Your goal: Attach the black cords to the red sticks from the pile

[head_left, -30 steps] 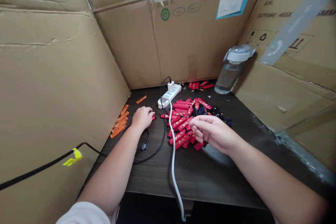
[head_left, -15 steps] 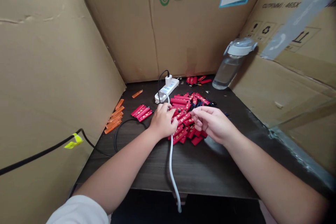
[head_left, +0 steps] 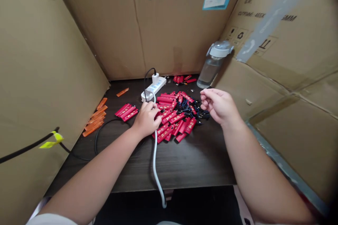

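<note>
At the left edge of a pile of flat red packs with gold print [head_left: 173, 117], my left hand [head_left: 146, 119] is closed, thumb and fingers around one red pack [head_left: 158, 114]. Part of that pack is hidden by the fingers. Thin dark wires with black ends [head_left: 186, 104] lie tangled at the pile's right side. My right hand [head_left: 216, 104] is raised to the right of the pile, apart from it, with thumb and forefinger pinched. Whatever is in that pinch, if anything, is too small to make out.
A white power strip [head_left: 154, 89] stands behind the pile, its white cable [head_left: 155, 168] running to the front edge. More red packs [head_left: 126, 111] and orange strips [head_left: 96, 117] lie left. A water bottle [head_left: 211, 66] stands back right. Cardboard walls [head_left: 163, 35] enclose the table.
My right hand has moved right, away from the pile, uncovering the wires. My left hand stays at the pile's left edge. The whole view has shifted with the head.
</note>
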The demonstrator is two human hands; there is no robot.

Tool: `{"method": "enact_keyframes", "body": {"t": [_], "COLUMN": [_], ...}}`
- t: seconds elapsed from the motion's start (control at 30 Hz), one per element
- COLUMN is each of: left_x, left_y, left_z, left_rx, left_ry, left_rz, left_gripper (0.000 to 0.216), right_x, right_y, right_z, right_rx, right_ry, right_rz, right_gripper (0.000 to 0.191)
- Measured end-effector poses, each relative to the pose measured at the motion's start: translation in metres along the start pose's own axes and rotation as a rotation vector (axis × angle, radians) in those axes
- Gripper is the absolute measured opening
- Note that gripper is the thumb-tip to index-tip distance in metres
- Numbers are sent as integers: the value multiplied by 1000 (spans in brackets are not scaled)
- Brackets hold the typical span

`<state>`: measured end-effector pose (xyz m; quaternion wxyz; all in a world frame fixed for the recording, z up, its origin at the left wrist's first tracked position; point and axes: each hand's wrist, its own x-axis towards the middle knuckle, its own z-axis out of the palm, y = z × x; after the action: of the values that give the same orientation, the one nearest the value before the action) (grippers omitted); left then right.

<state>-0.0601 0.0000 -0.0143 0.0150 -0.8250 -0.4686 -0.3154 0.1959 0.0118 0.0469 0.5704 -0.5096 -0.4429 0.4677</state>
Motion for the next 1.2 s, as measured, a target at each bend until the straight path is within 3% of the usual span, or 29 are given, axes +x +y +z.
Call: {"method": "enact_keyframes", "body": {"t": [0.07,0.13,0.23,0.3,0.37,0.5,0.7,0.97,1.2], "left_x": [-1,-3,-7,-10,-13,-17,-20,-21,-20], "left_y": [0,2,4,5,5,4,6,4,6], "left_z": [-5,-13,-24,-28,-29,-26,-29,-27,-29], "left_rx": [-40,-87,-191,-237,-249,-215,-162,-167,-203], "left_ry": [97,208,305,324,322,289,241,228,206], "left_rz": [-17,-48,-60,-78,-87,-68,16,37,40], "left_gripper": [11,11,12,14,15,22,23,23,25], "right_x": [6,9,10,9,7,6,5,1,0], "right_y": [0,2,7,10,13,15,16,14,29], "right_z": [-14,-25,-33,-33,-31,-28,-25,-10,-4], "right_rx": [-263,-632,-1090,-1239,-1305,-1351,-1474,-1558,-1621], "right_ry": [42,-17,-280,-441,-516,-469,-474,-395,-342], "right_rz": [-56,-82,-27,5,-17,-98,48,26,10], "right_gripper": [28,26,15,9,8,10,8,10,13]}}
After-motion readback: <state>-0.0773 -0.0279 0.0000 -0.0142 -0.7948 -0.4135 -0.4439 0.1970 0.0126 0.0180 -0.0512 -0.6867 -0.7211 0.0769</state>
